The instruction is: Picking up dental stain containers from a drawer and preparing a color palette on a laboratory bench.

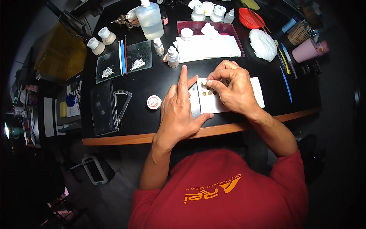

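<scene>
A flat white block (216, 107) with several small round brown-gold pieces (204, 93) in it lies near the table's front edge. Above its far left corner, the thumb and index finger of my right hand (237, 89) pinch a small pale piece (204, 83), too small to name. My left hand (179, 110) is spread at the block's left side, index finger stretched away from me. Its thumb tip lies at the near edge of the block and it holds nothing. My right hand hides part of the block. Left of my left hand stands a small round jar (154, 102) with a white and red lid.
A glass slab (146, 49) with white smears and thin tools lies at the far left, a dark flat case (103, 108) nearer. Small bottles (173, 57), a folded white cloth (209, 49) and a red bowl (251, 18) stand farther back. Slim tools (286, 84) lie at right.
</scene>
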